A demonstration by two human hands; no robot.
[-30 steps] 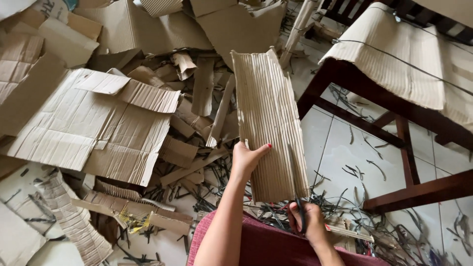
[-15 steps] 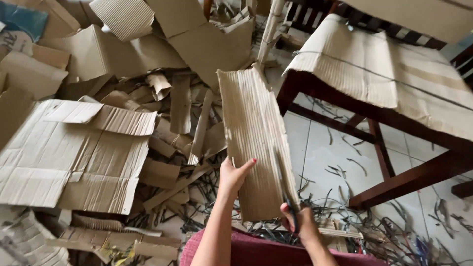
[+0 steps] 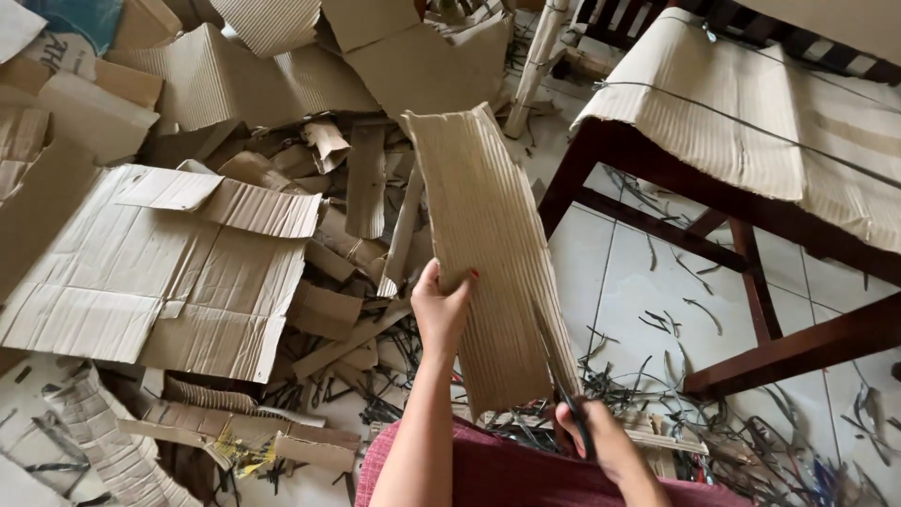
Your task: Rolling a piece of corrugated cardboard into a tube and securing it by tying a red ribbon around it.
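My left hand (image 3: 441,308) grips the left edge of a long strip of corrugated cardboard (image 3: 488,253), holding it upright and tilted away from me. My right hand (image 3: 601,443) is closed on a pair of dark scissors (image 3: 561,380) at the strip's lower right edge, the blades lying along that edge. My lap, in red cloth (image 3: 526,469), sits just below both hands.
Flattened cardboard boxes (image 3: 160,272) and torn scraps cover the floor to the left. A dark wooden table frame (image 3: 741,253) draped with corrugated sheet (image 3: 751,103) stands on the right. Thin dark cuttings (image 3: 713,432) litter the white tiles.
The cardboard strip sits slightly further right and closer now, and the scissors have moved up along its right edge. My left hand keeps its grip on the left edge.
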